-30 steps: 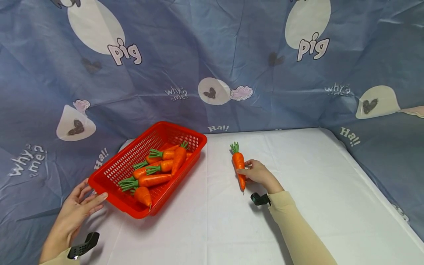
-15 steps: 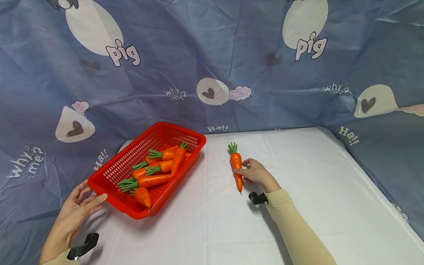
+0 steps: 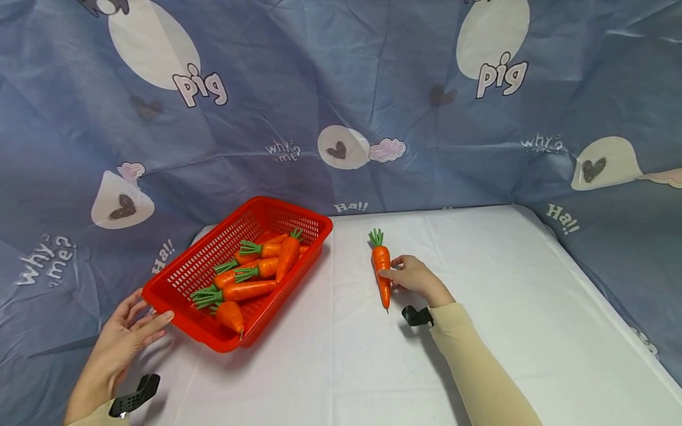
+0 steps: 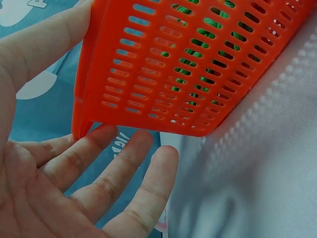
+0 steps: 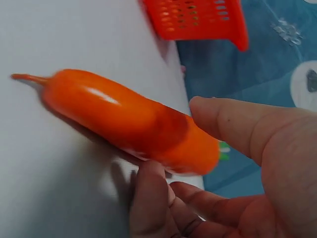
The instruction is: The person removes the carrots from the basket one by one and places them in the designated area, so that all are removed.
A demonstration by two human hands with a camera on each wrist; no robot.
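Note:
A carrot [image 3: 381,260] with a green top lies lengthwise on the white cloth, its thin root end toward the person. My right hand [image 3: 417,278] pinches its lower half, thumb across one side and fingers at the other. The right wrist view shows the thumb's shadow on the carrot and fingertips low against its side. On the left, my left hand [image 3: 119,337] holds the near left corner of a red plastic basket [image 4: 163,84]. Its thumb lies on the rim and its other fingers spread behind and below. Several carrots [image 3: 247,290] lie heaped inside, green tops mostly leftward.
The white cloth [image 3: 506,355] covers the table, and a blue printed curtain [image 3: 426,118] rises along its back and sides. The basket stands slanted near the back left edge, a strip of cloth between it and the single carrot. A black wrist camera [image 3: 417,316] sits beside the right sleeve.
The carrot at my right hand has shifted slightly left and its root end has swung a little left, the hand moving with it. My left hand and the basket stay put.

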